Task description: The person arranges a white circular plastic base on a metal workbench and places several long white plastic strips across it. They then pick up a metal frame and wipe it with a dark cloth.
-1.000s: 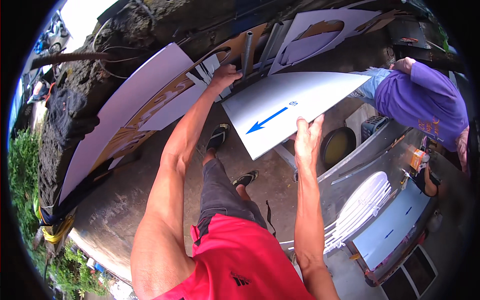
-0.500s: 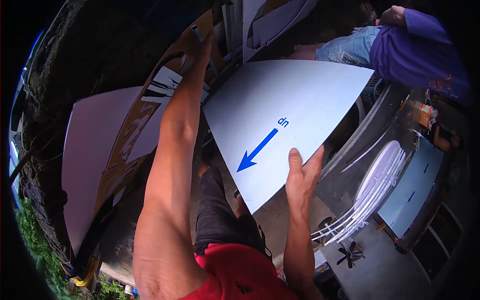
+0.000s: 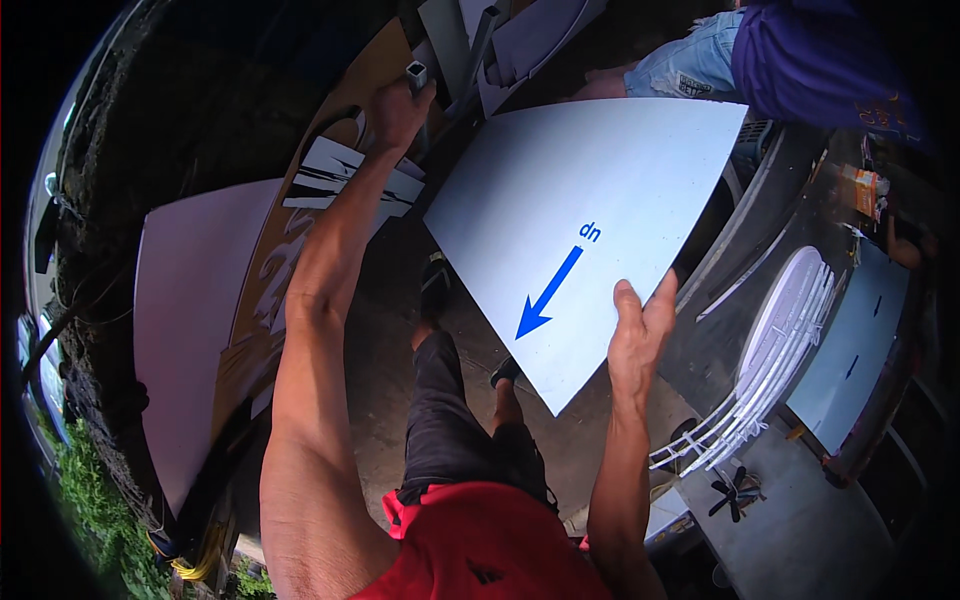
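Observation:
A large white sheet with a blue arrow stretches across the middle, tilted in front of me. My right hand grips its right edge, thumb on the face and fingers round the far side. At the upper left, my left hand is wrapped round a square metal tube; its open end sticks up above the fist. Beside that wrist are brown cut-out board and a white piece with black streaks.
A person in a purple shirt stands beyond the sheet. Stacked white oval frames and a pale blue panel are on the right. A pinkish panel leans at left. More offcuts stand at the back.
The sheet and my right hand have shifted slightly right and up in view. My left hand sits lower against the tube, its elbow more bent. My legs and feet show more.

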The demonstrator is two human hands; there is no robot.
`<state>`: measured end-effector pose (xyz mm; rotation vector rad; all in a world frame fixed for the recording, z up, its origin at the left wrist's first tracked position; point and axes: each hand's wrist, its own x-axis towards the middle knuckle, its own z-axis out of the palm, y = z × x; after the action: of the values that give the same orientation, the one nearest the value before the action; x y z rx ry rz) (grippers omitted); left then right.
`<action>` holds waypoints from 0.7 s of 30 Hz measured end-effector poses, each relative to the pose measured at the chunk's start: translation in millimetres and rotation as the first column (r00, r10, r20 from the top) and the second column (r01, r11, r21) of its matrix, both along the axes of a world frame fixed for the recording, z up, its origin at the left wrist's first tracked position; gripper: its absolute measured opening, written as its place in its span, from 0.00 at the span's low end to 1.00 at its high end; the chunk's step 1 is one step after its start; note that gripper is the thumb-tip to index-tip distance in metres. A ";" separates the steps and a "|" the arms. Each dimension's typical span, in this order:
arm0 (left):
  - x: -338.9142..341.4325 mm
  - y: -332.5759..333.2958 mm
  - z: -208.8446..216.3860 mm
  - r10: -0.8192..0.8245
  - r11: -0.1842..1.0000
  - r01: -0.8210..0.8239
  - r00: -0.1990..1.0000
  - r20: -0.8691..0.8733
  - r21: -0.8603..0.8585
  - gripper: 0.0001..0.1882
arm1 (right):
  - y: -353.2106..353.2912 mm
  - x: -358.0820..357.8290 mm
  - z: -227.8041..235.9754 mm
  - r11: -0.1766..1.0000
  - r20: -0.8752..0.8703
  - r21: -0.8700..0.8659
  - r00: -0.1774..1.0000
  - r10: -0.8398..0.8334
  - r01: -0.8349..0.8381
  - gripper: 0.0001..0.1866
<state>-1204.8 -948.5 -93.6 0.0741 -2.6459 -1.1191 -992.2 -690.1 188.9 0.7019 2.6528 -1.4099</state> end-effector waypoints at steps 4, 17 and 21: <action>6.6 -32.4 58.2 0.043 0.999 -0.045 0.997 -0.068 -0.024 0.17 | -11.3 -17.0 15.5 0.997 -0.010 0.039 0.997 0.073 -0.073 0.22; 62.2 -52.6 289.5 0.132 0.988 -0.089 0.904 -0.407 0.123 0.15 | -49.7 -44.6 30.0 0.941 -0.033 0.174 0.954 0.299 -0.290 0.20; 95.0 -65.2 360.8 0.162 0.986 -0.151 0.796 -0.583 0.068 0.18 | -68.2 -48.9 29.1 0.927 -0.040 0.135 0.933 0.357 -0.349 0.18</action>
<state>-1109.9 -1013.7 267.2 -0.0451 -2.0317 -0.9207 -1041.1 -758.3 218.0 0.1682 2.7533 -1.1933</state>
